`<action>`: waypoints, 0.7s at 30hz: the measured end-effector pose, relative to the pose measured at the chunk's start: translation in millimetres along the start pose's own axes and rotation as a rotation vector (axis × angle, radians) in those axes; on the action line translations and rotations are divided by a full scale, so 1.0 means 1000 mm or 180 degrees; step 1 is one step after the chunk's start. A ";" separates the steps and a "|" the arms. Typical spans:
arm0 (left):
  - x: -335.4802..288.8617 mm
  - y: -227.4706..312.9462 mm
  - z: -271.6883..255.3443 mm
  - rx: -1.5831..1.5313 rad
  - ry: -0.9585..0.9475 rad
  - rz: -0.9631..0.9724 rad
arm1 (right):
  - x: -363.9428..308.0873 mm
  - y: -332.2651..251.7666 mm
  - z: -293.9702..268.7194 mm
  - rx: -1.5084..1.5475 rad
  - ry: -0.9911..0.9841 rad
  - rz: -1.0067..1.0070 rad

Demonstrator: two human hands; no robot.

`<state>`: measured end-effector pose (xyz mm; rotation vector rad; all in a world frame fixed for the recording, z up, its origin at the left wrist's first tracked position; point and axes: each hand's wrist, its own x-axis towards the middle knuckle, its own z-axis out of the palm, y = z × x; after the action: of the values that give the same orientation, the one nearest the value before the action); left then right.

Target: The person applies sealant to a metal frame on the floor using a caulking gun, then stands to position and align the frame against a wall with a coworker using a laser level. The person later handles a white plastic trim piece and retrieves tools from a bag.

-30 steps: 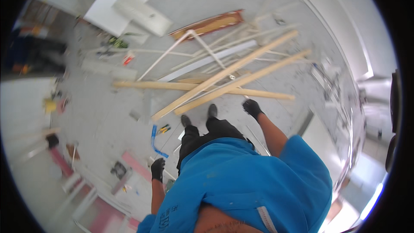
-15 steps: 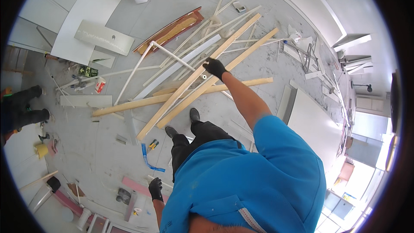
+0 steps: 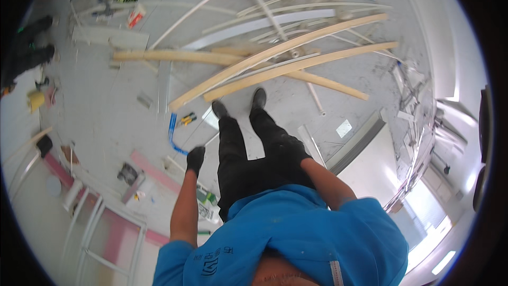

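My left hand (image 3: pixel 196 160) in a black glove hangs at my left side, slightly blurred, its fingers loosely bent and holding nothing that I can see. Near its fingertips lies the end of a blue strip (image 3: pixel 172 133) on the floor. My right hand (image 3: pixel 288 152), also black-gloved, is by my right thigh; its fingers blend into the black trousers (image 3: pixel 233 143). Beyond my shoes, two long wooden battens (image 3: pixel 275 52) (image 3: pixel 301 68) lie slantwise over another wooden batten (image 3: pixel 169 56). Neither hand touches them.
Yellow-handled tools (image 3: pixel 186 119) lie left of my shoes. A white pipe frame (image 3: pixel 198 8) and a pale strip (image 3: pixel 264 23) lie beyond the battens. White panels (image 3: pixel 365 151) are stacked at right. Another person's dark-clothed legs (image 3: pixel 29 47) show at far left.
My right hand has let go of the wooden batten and drawn back to my thigh. The view has tilted toward my body, so the battens appear higher up. My left hand still hangs at my side.
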<state>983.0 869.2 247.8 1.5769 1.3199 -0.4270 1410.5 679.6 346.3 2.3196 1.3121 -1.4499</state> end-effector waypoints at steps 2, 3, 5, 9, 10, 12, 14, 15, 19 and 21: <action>0.053 -0.003 0.007 0.0413 0.0079 0.0338 | -0.008 0.000 0.034 -0.0132 0.0460 -0.0384; 0.084 -0.006 0.011 0.0589 0.0177 0.0517 | -0.008 -0.002 0.037 -0.0214 0.0630 -0.0547; 0.147 -0.006 0.014 0.0860 0.0399 0.0720 | -0.006 -0.010 0.031 -0.0316 0.0724 -0.0647; 0.260 0.008 0.007 0.1183 0.0752 0.0603 | -0.008 -0.041 -0.010 -0.0423 0.0544 -0.0500; 0.289 0.002 0.010 0.1377 0.0865 0.0654 | -0.006 -0.043 -0.014 -0.0414 0.0497 -0.0445; 0.330 0.007 0.013 0.1701 0.0802 0.0835 | -0.005 -0.048 -0.021 -0.0364 0.0313 -0.0229; 0.364 0.011 0.010 0.1768 0.0388 0.0727 | -0.003 -0.053 -0.028 -0.0259 0.0176 -0.0070; 0.375 0.010 0.011 0.1684 0.0187 0.0596 | 0.001 -0.057 -0.035 -0.0234 0.0132 -0.0054; 0.381 0.010 0.016 0.1684 0.0323 0.0792 | 0.000 -0.060 -0.043 -0.0133 0.0085 -0.0039; 0.362 0.016 0.010 0.1729 0.0561 0.1096 | 0.003 -0.056 -0.044 -0.0115 0.0202 -0.0106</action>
<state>1124.9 1055.7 -29.3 2.2947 1.0760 -0.4603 1400.9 737.9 386.0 2.3503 1.3879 -1.3607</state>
